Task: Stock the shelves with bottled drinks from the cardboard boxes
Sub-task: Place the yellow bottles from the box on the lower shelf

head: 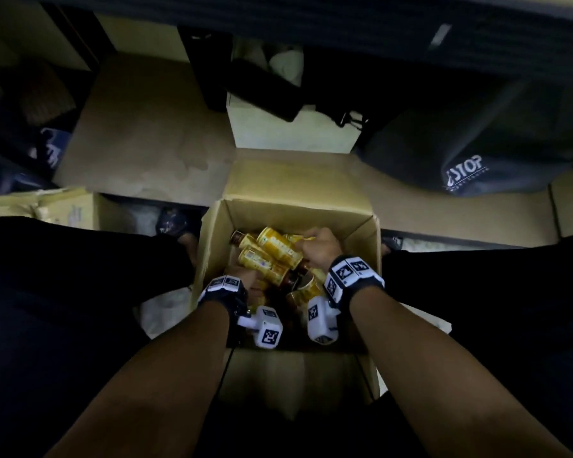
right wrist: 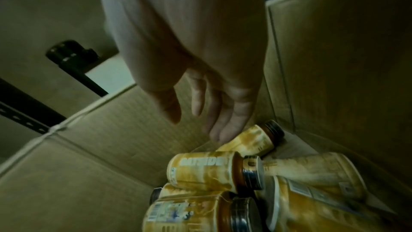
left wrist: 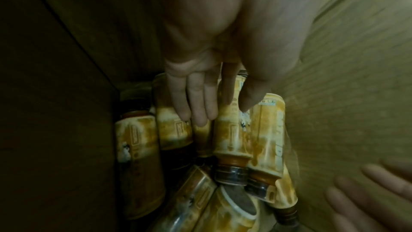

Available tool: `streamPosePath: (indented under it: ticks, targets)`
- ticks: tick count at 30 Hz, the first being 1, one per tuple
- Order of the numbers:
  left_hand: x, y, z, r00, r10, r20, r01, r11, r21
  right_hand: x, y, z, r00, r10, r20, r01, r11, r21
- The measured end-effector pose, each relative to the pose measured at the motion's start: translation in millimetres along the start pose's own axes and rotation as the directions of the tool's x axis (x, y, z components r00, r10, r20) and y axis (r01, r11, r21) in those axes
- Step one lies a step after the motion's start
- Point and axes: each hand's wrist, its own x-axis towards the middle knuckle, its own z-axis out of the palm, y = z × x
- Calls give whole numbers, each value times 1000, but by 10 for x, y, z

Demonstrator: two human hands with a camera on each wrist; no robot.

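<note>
An open cardboard box sits between my knees, holding several yellow-labelled bottles with dark caps, lying jumbled. My left hand reaches into the near left part of the box. In the left wrist view my left hand has straight fingers touching the pile, with the thumb on the other side of one bottle. My right hand is over the far side of the pile. In the right wrist view my right hand hangs with relaxed fingers, tips just above a bottle, holding nothing.
Another open cardboard box stands at the left. A flat cardboard sheet lies beyond it. A dark bag printed STOP sits at the right. A black shelf upright rises behind. My legs in dark trousers flank the box.
</note>
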Motion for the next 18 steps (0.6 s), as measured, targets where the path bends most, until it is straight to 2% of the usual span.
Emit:
streamPosePath:
  ticks: [3,4,6,8,10,11,14,16,18]
  targets:
    - [256,45,-113,994,3,-105,-6,1000,-27,214,62,27,998,41,-42,-42,999,-22]
    - [321,72,-123,995,0,-97,-2,1000,-22,281,114,47,997,76,0,-76,997,1]
    - [448,111,-92,996,-86,-13,86,996,-5,377,215,122,978,148,148,-151,988,13]
    - [559,97,-40,991,-131,21,132,991,-24,448,289,205,954,171,246,-168,985,-33]
    - [525,148,59,993,-107,40,110,991,-76,506,329,273,945,146,293,-123,988,-96]
    - [449,187,116,997,-58,45,61,996,-70,528,342,289,936,141,324,-105,987,-125]
    - [440,138,217,998,13,59,-16,999,39,633,381,332,893,177,414,-126,981,-146]
    - [513,74,223,999,-36,-2,36,999,-21,640,321,332,871,248,424,-225,969,-105]
    - [479,109,238,998,-58,6,58,998,-39,584,243,323,839,338,426,-364,931,-20]
